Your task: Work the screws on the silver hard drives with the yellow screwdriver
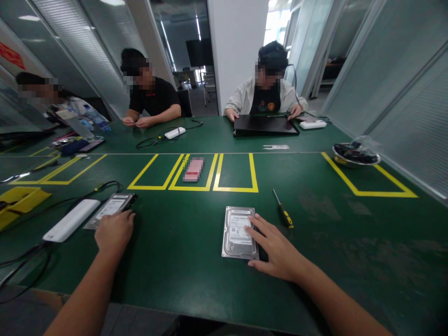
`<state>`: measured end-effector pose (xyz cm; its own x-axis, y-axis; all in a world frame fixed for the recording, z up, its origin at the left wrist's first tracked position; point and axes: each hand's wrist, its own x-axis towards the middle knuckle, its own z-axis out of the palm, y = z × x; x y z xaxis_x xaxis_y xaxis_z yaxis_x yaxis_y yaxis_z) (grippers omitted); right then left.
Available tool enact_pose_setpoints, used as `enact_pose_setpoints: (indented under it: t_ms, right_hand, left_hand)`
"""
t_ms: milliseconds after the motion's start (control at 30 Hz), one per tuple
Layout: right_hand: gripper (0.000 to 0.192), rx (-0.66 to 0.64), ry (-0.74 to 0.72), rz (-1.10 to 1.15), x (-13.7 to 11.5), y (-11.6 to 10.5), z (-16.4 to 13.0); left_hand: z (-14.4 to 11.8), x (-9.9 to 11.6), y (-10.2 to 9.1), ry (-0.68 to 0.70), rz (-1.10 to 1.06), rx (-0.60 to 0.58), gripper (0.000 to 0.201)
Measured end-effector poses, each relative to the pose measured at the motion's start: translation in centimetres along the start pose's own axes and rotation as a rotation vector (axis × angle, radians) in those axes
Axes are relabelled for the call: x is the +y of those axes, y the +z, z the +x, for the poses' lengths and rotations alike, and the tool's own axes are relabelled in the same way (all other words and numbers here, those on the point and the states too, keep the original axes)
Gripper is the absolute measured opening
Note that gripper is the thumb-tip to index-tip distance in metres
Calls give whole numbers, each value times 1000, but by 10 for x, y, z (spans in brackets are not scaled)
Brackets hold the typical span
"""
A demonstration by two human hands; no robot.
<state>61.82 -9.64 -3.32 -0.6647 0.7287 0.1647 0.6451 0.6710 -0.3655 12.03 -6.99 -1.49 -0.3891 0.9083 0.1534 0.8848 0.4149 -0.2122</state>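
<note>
Two hard drives lie on the green tabletop (196,261), and we take the larger, the silver hard drive (240,232), as our landmark. It lies flat, label up, near the front edge, below the row of yellow taped boxes (193,173). Far beyond it a closed black laptop (265,125) sits under another person's hands (231,114); far to its right stands a bowl of dark parts (355,155). Well to its left lie a white power bank (72,220) with cables and, beside that, the smaller slim drive (111,209). Just to its right lies a yellow-handled screwdriver (283,209).

Our right hand (280,249) rests on the silver hard drive's right edge, fingers spread open across the label, thumb at the near corner, not closed around it. Our left hand (115,230) lies loosely curled on the near end of the slim drive, its grip hidden beneath the knuckles, so we cannot tell whether it clamps.

We judge the silver drive stiff, fairly heavy, smooth-cased and shock-sensitive; its long side edges look safest to hold, away from the underside.
</note>
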Motion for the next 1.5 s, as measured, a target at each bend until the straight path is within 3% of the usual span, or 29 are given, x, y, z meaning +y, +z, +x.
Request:
enact_pose_setpoints:
  t_ms: [400, 633, 767, 1000, 1233, 1367, 1500]
  right_hand:
    - [81, -8, -4, 2, -1, -2, 0]
    - [81, -21, 6, 6, -3, -5, 2]
    - [81, -10, 6, 18, -3, -5, 2]
    - [82, -23, 9, 30, -3, -5, 3]
    - [81, -1, -1, 38, -3, -4, 2]
    - [81, 16, -16, 43, -2, -3, 3]
    - [81, 23, -20, 41, -1, -1, 4]
  left_hand:
    - [5, 3, 4, 75, 23, -63, 53]
    - [12, 6, 4, 137, 8, -54, 43]
    - [12, 28, -3, 105, -169, 33, 43]
    - [-7, 81, -6, 187, -422, 71, 40]
    - [-10, 87, 0, 201, -571, 77, 30]
    - [-11, 99, -13, 226, -650, 95, 30]
    - [-18, 131, -39, 357, -771, 137, 28]
